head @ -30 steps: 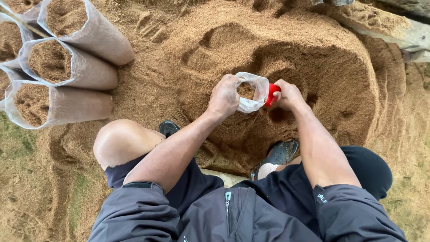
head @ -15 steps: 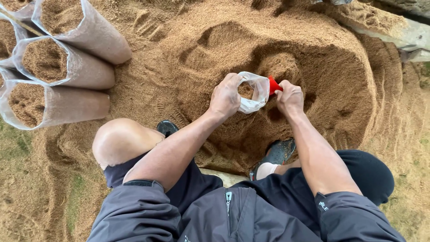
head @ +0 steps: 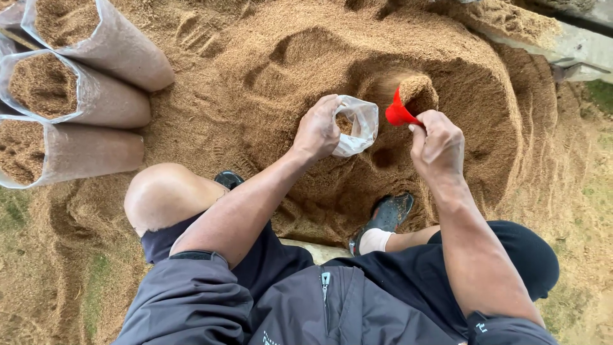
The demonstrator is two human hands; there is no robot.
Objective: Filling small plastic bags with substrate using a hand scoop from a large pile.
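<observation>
The small clear plastic bag gripped in the left hand is thin, crinkled film with a faint sheen, partly filled with brown grain. Just right of it, the right hand grips a red plastic scoop, smooth and glossy. Beyond both hands lies the big tan heap of loose husk-like material, dry, matt and coarse-grained, dented and furrowed. Far to the left of the left hand, three filled tubular plastic bags look cloudy, smooth and dully shiny. Below the hands, the dark shoe looks rubbery and dusty, and the grey jacket is matt woven cloth with a metal zip.
</observation>
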